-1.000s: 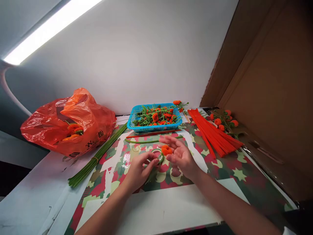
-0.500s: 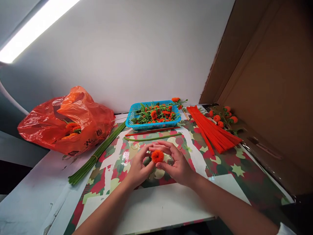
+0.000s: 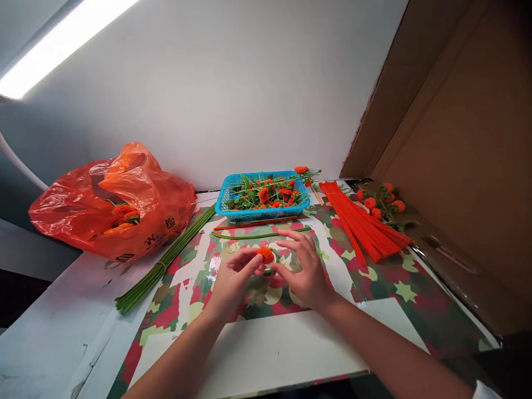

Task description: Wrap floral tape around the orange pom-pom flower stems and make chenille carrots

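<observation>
At the far left corner of the worktop point(image 3: 45, 332), a crumpled red plastic bag point(image 3: 166, 191), with orange blooms point(image 3: 124, 212) visible through its opening. Just right of the bag, a banded bundle of green stems point(image 3: 168, 257), slanting from the far edge down toward the left edge. Midway along the worktop, nearer the front edge, the left hand point(image 3: 233, 274), fingers pinched on an orange flower point(image 3: 266, 255) (a small, fuzzy head, partly covered by the thumb). Straight beyond, by the far edge, a blue basket point(image 3: 264, 215) heaped with orange and green flowers point(image 3: 264, 195); in front of it, a thin red strip point(image 3: 257, 223) and a curved green strip point(image 3: 249, 237). Just behind the held flower, between both hands, a pale ring point(image 3: 272, 265), mostly hidden. Next, the right hand point(image 3: 305, 271), fingers spread, thumb tip beside the ring, hard to tell whether touching. Toward the far right corner, a fan of red strips point(image 3: 366, 221), then a cluster of round orange flowers point(image 3: 370, 204) near a brown cardboard panel point(image 3: 457, 138).
</observation>
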The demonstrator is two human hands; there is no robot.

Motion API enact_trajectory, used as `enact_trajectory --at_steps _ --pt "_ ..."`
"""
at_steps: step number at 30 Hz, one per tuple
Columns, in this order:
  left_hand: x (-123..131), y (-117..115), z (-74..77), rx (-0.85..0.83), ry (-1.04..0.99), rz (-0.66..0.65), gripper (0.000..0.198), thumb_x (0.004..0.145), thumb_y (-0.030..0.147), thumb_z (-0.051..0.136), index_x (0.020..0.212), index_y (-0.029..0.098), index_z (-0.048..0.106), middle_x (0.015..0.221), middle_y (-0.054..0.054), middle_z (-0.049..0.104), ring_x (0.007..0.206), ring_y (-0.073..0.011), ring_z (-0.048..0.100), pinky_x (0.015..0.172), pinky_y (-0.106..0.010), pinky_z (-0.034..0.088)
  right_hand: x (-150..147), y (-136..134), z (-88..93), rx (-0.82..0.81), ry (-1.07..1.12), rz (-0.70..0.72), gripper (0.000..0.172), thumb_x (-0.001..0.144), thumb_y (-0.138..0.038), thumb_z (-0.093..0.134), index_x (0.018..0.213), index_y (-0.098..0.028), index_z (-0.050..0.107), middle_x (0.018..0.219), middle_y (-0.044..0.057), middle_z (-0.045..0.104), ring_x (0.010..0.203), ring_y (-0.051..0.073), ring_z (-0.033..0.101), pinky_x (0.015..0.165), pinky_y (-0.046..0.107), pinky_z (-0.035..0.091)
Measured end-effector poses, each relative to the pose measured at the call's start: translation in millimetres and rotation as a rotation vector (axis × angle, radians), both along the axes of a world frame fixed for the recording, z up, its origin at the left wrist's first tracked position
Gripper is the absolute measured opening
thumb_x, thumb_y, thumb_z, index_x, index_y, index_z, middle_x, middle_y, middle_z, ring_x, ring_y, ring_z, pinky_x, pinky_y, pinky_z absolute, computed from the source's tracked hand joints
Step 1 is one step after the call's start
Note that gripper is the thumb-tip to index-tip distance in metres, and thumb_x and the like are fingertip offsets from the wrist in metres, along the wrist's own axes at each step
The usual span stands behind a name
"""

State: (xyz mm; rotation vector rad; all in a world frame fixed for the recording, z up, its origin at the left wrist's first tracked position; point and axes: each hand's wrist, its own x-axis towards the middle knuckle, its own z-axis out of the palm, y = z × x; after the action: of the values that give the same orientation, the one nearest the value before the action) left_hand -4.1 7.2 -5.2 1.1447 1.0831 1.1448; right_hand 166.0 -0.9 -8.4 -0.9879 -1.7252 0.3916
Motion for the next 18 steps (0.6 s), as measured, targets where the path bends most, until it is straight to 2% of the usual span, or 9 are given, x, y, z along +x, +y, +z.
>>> enact_trajectory --at_steps 3,8,18 --pt "4 -1 -0.6 0.034 -0.002 0.083 0.029 0.070 0.036 0.076 0.091 0.018 0.069 0.088 -0.006 0.073 0.080 -0.0192 0.067 0.070 -0.029 0.055 -7 0 -6.0 0.074 0.024 -0.071 0.033 0.082 -0.021 0.064 0.114 -0.028 0.059 0.105 0.006 0.062 0.101 0.022 0.060 0.087 0.041 0.051" --pt "13 -5 -1.6 0.040 -0.006 0.150 0.033 0.066 0.035 0.079 0.091 0.017 0.069 0.087 -0.005 0.072 0.081 -0.0185 0.067 0.076 -0.031 0.056 -13 3 -15.0 0.123 -0.046 -0.039 0.027 0.091 -0.018 0.052 0.112 -0.028 0.064 0.097 0.005 0.063 0.091 0.018 0.063 0.079 0.032 0.055" --pt "9 -2 0.2 -0.055 -0.070 0.037 0.033 0.067 0.036 0.079 0.093 0.016 0.072 0.093 -0.008 0.074 0.087 -0.0211 0.069 0.078 -0.032 0.056 -11 8 -21.3 0.111 -0.058 0.009 0.034 0.094 -0.017 0.046 0.123 -0.029 0.061 0.103 0.006 0.063 0.100 0.018 0.062 0.084 0.032 0.055"
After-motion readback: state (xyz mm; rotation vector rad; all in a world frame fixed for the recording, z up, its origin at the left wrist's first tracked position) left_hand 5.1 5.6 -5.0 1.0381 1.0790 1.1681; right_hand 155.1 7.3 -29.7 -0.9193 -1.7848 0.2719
